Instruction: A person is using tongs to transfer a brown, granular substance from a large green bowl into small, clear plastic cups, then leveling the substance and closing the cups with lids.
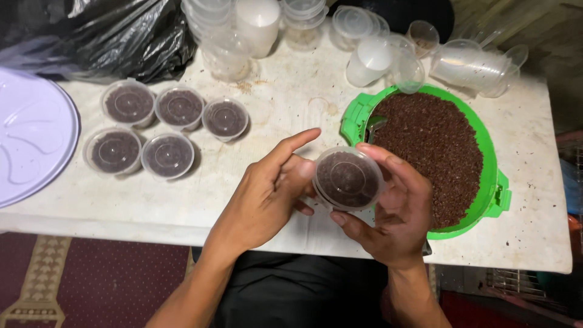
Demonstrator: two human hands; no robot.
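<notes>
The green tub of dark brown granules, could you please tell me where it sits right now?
In the head view, the green tub sits on the white table, right of centre, just behind the right hand and in front of the empty clear cups.

The cup (pixel 348 179) is a small round tub of clear plastic, filled with a dark brown, grainy stuff and closed by a clear lid with a raised ring at its middle. It is held off the bench (pixel 273 109), tipped so that the lid faces up and towards the camera, just beside the near left rim of a green tub. It sits between both hands (left hand (pixel 267 197) at its left edge with the thumb on the rim, right hand (pixel 398 212) wrapped round its right side and underside).
</notes>
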